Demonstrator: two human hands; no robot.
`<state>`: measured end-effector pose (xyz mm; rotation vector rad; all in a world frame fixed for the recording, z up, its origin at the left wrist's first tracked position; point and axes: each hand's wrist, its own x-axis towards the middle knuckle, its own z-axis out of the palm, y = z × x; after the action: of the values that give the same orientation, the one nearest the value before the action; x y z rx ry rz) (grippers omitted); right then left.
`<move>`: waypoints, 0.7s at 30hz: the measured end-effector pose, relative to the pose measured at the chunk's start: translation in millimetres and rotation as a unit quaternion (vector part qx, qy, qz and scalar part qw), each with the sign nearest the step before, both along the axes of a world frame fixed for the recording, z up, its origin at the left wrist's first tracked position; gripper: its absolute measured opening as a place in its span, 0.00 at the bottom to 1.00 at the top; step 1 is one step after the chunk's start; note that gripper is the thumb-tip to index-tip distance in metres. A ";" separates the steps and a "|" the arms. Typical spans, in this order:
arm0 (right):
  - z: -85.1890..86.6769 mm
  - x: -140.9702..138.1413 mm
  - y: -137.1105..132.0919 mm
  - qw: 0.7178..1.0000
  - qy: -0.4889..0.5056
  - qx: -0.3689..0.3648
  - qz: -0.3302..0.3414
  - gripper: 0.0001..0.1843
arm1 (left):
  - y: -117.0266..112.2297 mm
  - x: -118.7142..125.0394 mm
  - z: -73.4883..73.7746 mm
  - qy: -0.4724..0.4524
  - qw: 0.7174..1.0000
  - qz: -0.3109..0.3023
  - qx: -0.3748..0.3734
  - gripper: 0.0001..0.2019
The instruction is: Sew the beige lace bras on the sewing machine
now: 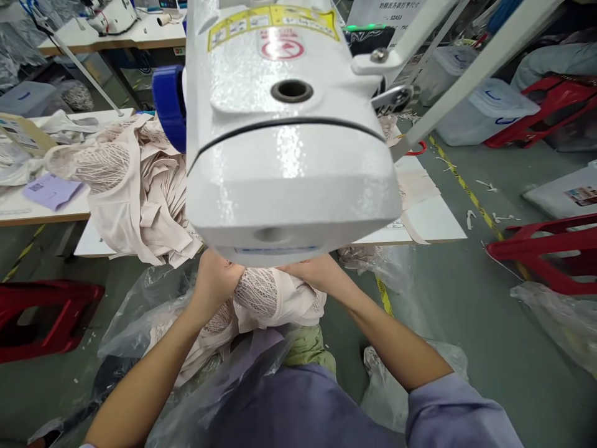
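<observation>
Bare forearms end in the hands: left hand [215, 281] clamps a beige lace garment [267, 297], right hand [308, 271] meets its other end, grip hidden. Garment lies crosswise between them, just beneath the sewing machine head [289, 155].

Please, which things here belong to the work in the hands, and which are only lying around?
In hand: left hand, right hand, lace piece, sewing machine.
Lying about: fabric pile (untouched), purple paper, red stool, plastic bin.
</observation>
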<state>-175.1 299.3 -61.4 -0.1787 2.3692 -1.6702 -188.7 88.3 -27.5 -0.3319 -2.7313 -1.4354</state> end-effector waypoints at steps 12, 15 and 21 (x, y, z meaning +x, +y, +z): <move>-7.2 3.7 2.8 1.000 -0.010 -0.026 -0.013 0.28 | -16.5 2.1 -9.6 -0.017 0.998 -0.002 -0.060 0.03; -14.9 9.6 8.2 0.999 -0.025 -0.042 -0.012 0.27 | -25.1 9.8 -20.4 -0.048 0.997 0.031 -0.044 0.06; -35.6 22.6 19.1 0.996 -0.033 -0.083 -0.022 0.28 | -35.4 51.5 -75.7 -0.024 0.998 0.037 0.037 0.30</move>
<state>-152.5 318.4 -97.0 -0.0988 2.2011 -1.8649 -137.2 52.9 -103.2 -0.1921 -2.6873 -1.5403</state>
